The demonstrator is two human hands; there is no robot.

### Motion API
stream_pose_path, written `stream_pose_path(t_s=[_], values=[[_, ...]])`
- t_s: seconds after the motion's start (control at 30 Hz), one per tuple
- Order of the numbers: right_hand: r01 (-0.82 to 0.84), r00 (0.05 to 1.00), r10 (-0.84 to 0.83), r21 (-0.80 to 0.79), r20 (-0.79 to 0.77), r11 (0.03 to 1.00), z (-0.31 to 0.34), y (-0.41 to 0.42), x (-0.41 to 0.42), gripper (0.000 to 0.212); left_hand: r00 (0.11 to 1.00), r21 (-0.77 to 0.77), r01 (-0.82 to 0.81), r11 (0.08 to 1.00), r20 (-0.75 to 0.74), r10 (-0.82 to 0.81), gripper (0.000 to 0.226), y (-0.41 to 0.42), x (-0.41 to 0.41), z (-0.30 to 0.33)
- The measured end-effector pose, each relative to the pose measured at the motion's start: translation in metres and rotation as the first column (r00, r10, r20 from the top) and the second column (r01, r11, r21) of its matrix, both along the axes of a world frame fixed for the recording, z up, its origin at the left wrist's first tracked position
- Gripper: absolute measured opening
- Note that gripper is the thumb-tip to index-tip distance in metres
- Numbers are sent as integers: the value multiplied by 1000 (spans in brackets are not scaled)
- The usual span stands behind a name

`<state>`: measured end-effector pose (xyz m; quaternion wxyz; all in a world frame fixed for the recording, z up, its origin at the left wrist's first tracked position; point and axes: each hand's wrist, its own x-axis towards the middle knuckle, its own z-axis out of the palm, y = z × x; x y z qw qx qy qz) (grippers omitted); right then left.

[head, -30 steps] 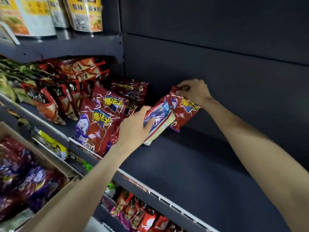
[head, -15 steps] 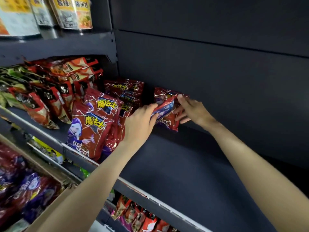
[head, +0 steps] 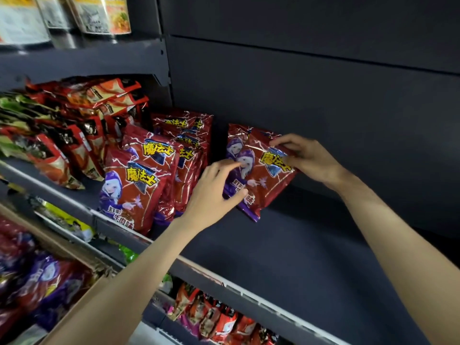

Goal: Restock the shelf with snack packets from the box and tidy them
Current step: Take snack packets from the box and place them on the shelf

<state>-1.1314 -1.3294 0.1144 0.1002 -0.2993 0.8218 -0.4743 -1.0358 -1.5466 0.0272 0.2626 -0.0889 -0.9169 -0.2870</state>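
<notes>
The dark shelf [head: 286,245] is the biggest thing here, and most of its right side is bare. On its left stand rows of red snack packets [head: 139,185] with a cartoon wizard on the front. Lower left is the cardboard box [head: 82,305], with more shiny packets inside.

Two new red wizard packets [head: 258,175] stand on the shelf near the back wall, a little apart from the rows. One sits just behind the other, and both lean back a bit.

The right hand [head: 308,160] pinches the top right edge of the front packet with curled fingers. The left hand [head: 214,195] has loose, nearly straight fingers that touch the lower left of the packets. It steadies them and grips nothing.

These packets look light and puffy, probably full of air. The foil is shiny, so it may be slippery and crinkly. The snack inside could crush if squeezed hard. The flat sealed edges at the top and sides look like the best places to hold. A soft push with flat fingers should slide them into line.
</notes>
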Motion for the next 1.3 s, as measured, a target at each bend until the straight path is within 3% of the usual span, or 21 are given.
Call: stream_pose_path(t_s=[0.13, 0.27, 0.37, 0.43, 0.53, 0.67, 0.8, 0.9, 1.0, 1.1, 1.2, 1.3], values=[[113, 942, -82, 77, -324, 991, -4, -50, -12, 39, 988, -21, -131, 991, 83, 132, 71, 5, -15, -1], [203, 855, -99, 152, -508, 967, -20, -92, -28, 37, 952, -5, -178, 984, 253, 173, 76, 15, -32, -5], [328, 681, -180, 75, -710, 942, -32, -85, -22, 30, 924, 42, -213, 976, 334, 188, 76, 14, -36, -2], [323, 601, -234, -35, -764, 946, -38, -69, -6, 24, 939, 103, -188, 977, 311, 148, 72, 14, -30, 2], [285, 669, -228, -39, -708, 958, -42, -46, 25, 19, 958, 159, -139, 978, 271, 92, 53, 14, -3, 13], [130, 713, -49, 63, -699, 990, -31, -43, 71, 23, 977, 4, -208, 978, 48, 207, 20, 3, 59, 31], [-49, 629, 245, 277, -738, 960, -16, -71, 117, 36, 905, -227, -366, 903, -313, 288, 16, -27, 136, 42], [-245, 634, 418, 344, -651, 907, -12, -100, 149, 32, 862, -232, -435, 870, -388, 327, 24, -63, 200, 39], [-431, 628, 518, 295, -581, 853, -17, -140, 182, 23, 871, -267, -477, 837, -271, 410, 27, -115, 266, 28], [-562, 603, 620, 285, -502, 777, -32, -196, 208, 17, 856, -250, -494, 832, 25, 516, 31, -179, 321, 6], [-634, 560, 708, 327, -431, 701, -54, -263, 227, 18, 722, -225, -596, 771, 269, 637, 37, -239, 363, -27], [-624, 516, 772, 454, -371, 636, -84, -332, 243, 24, 596, -225, -681, 697, 384, 705, 30, -293, 394, -61]])
